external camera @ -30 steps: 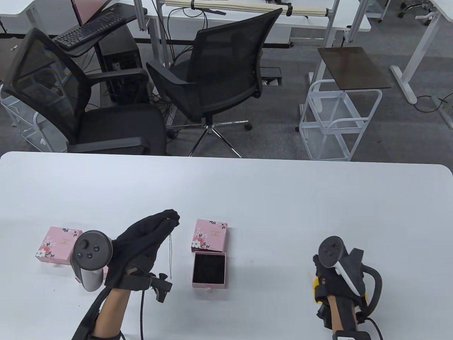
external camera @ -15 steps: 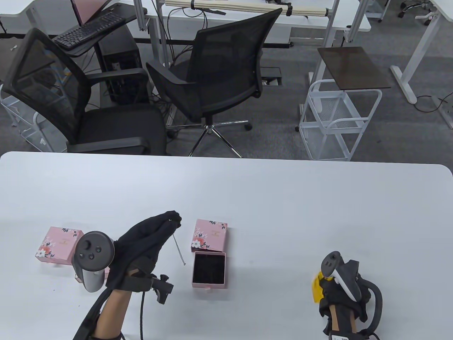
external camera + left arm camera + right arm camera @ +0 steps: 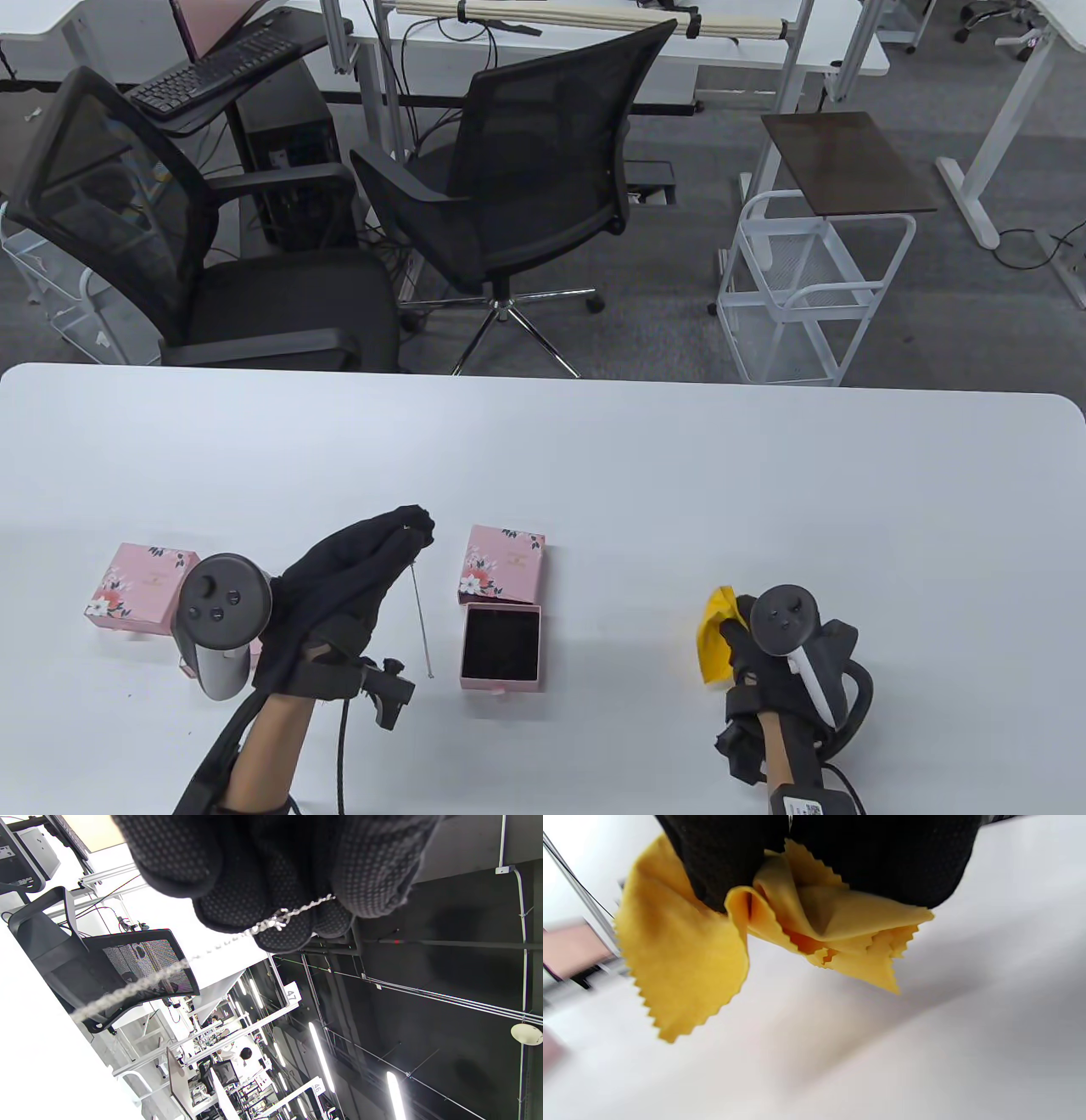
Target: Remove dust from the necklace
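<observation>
The left hand [image 3: 339, 586] pinches the necklace [image 3: 420, 620] at its top between fingertips [image 3: 292, 929], so the chain dangles free above the table [image 3: 594, 475], beside the open pink box [image 3: 501, 647]. The right hand [image 3: 764, 662] clutches a bunched yellow cloth [image 3: 714, 637]. The chain looks light, limp and easily snapped (it will probably swing), so supporting its lower end seems wise.

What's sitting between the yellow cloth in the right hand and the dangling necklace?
In the table view, the open pink box lies between the necklace and the yellow cloth; past it, only bare white table.
</observation>
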`<state>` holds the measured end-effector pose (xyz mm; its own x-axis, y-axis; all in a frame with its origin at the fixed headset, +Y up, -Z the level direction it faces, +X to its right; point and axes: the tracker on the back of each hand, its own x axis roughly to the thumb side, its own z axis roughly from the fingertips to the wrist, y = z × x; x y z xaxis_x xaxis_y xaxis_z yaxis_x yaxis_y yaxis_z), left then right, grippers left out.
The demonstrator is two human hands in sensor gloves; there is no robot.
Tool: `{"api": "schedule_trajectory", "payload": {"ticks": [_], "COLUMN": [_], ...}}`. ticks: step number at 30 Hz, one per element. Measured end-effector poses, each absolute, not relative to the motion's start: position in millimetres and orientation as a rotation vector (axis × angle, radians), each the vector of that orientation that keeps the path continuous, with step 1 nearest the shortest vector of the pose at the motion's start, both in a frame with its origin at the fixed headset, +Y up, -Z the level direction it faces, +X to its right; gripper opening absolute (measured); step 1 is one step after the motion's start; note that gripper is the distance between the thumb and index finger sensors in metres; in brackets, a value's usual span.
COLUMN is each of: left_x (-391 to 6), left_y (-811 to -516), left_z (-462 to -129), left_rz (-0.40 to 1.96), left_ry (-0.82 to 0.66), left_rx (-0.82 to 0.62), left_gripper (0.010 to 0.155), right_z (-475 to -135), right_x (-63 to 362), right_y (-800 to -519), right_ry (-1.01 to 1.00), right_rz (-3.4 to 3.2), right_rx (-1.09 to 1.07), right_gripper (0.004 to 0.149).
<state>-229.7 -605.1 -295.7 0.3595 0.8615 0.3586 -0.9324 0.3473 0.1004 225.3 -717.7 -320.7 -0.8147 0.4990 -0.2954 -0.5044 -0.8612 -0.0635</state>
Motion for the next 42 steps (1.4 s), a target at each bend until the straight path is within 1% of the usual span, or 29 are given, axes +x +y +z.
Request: {"api": "schedule_trajectory", "payload": {"ticks": [5,7,8,13,20,26,32,34,37,40,42], "left_x": [-229.1,-227.9,-227.4,-224.5,-226.5,-227.5,-226.1,-222.9,-216.6,-209.6,-204.7], "left_y": [-606.2,-606.6,-606.6,-609.0,-612.1,-612.6,-612.4,-611.5,-610.8,-611.1,-612.6], "left_z": [-297.0,-297.3,-297.3,-299.3,-302.4,-301.9,-300.7,-299.0,-296.9,-294.8,-294.0], "left_rz": [1.196,1.196,1.195,1.174,1.192,1.154,1.141,1.127,1.115,1.104,1.079], "left_ry": [-0.266,-0.271,-0.271,-0.263,-0.239,-0.208,-0.192,-0.196,-0.217,-0.231,-0.234], "left_rx": [0.287,0.274,0.271,0.244,0.225,0.251,0.262,0.264,0.246,0.233,0.224], "left_gripper": [0.038,0.038,0.038,0.039,0.039,0.038,0.039,0.039,0.039,0.039,0.039], "right_z": [-322.5,-323.7,-323.8,-322.5,-312.5,-297.8,-288.4,-285.3,-282.5,-282.2,-282.7], "right_x": [186.5,160.1,155.8,97.6,39.8,6.4,-9.4,-14.4,-18.7,-19.9,-17.0], "right_y": [-696.8,-688.9,-687.8,-670.3,-647.1,-637.2,-636.9,-635.1,-635.0,-636.7,-637.9], "right_ry": [-0.024,-0.028,-0.025,-0.020,-0.074,-0.196,-0.318,-0.388,-0.448,-0.455,-0.480], "right_rz": [2.210,2.074,2.056,1.911,1.930,1.954,2.040,2.116,2.160,2.143,2.126], "right_rx": [-0.112,0.011,0.029,0.237,0.406,0.477,0.459,0.439,0.393,0.330,0.236], "right_gripper": [0.045,0.046,0.047,0.048,0.049,0.055,0.068,0.072,0.076,0.075,0.065]}}
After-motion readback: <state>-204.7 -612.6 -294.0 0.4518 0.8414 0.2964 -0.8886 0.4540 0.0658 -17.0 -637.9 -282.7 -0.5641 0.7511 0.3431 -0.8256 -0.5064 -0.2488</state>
